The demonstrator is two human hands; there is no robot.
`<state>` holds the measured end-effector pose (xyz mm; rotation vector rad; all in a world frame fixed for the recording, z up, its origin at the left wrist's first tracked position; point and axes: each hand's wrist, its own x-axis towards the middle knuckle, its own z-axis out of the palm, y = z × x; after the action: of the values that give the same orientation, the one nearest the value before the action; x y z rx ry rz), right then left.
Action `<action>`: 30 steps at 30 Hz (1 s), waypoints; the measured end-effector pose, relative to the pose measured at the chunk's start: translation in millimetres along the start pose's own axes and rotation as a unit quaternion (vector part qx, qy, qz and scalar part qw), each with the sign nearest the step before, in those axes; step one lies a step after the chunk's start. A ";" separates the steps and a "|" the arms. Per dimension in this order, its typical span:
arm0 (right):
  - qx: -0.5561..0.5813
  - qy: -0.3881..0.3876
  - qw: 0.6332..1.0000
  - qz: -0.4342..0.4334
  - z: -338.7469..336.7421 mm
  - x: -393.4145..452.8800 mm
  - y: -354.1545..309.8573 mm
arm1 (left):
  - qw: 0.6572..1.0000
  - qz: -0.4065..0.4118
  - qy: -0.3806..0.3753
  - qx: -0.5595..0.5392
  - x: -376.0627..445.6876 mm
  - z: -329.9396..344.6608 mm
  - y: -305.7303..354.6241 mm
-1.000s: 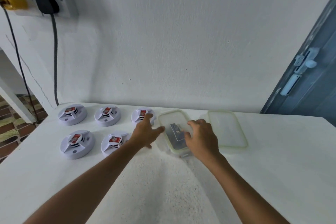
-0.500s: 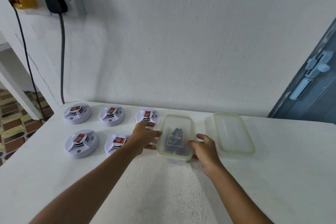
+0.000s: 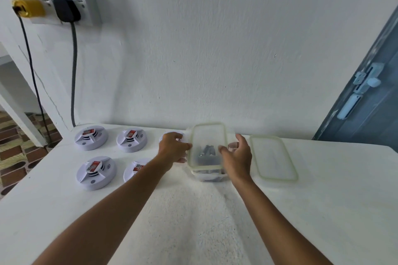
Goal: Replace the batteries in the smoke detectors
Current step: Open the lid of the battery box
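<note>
The box (image 3: 207, 153), clear plastic with a greenish rim, is sitting on the white table (image 3: 323, 211) near the wall, between both hands. Dark batteries (image 3: 206, 153) are lying inside it; their count cannot be told. The left hand (image 3: 173, 149) is gripping the box's left wall, fingers (image 3: 185, 146) curled against the rim. The right hand (image 3: 237, 157) is hovering at the box's right side, fingers spread and loosely bent, thumb reaching over the rim; whether it is touching the box cannot be told. The lid (image 3: 273, 158) is lying flat just right of the right hand, apart from the box. Smoke detectors are lying left of the box in two rows: far row (image 3: 90, 137) and (image 3: 131, 140), with a third mostly hidden behind the left hand; near row (image 3: 96, 172) and one (image 3: 135, 169) partly covered by the left forearm. Each is showing a red label. Two plugs are sitting in the wall socket (image 3: 86, 4).
</note>
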<state>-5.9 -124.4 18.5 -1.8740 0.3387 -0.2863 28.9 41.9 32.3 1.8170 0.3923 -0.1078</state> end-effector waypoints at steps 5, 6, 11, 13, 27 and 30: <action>0.354 -0.051 0.933 0.032 -9.1 -9.7 -50.6 | 0.996 0.080 -0.004 -0.034 -18.0 -17.8 34.2; 0.360 -0.063 0.931 0.020 -6.6 -13.2 -59.0 | 0.994 0.099 -0.027 -0.048 -28.3 -17.7 41.6; 0.314 -0.149 0.933 -0.089 15.5 -40.1 -85.7 | 0.977 0.135 -0.088 -0.139 -56.7 -12.9 61.4; 0.305 -0.205 0.925 -0.096 22.2 -44.1 -87.3 | 0.969 0.146 -0.045 -0.193 -55.2 -19.4 62.7; -0.466 -0.157 0.802 -0.338 3.7 -32.6 16.7 | 0.964 0.074 0.037 -0.253 -18.5 -56.9 46.3; -0.453 -0.120 0.810 -0.352 5.5 -28.5 24.1 | 0.965 0.066 0.019 -0.255 -18.7 -54.6 43.4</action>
<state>-32.6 -116.4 -6.9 -2.9147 -0.5326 -0.4160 18.1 79.8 92.8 1.3315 0.2907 0.1135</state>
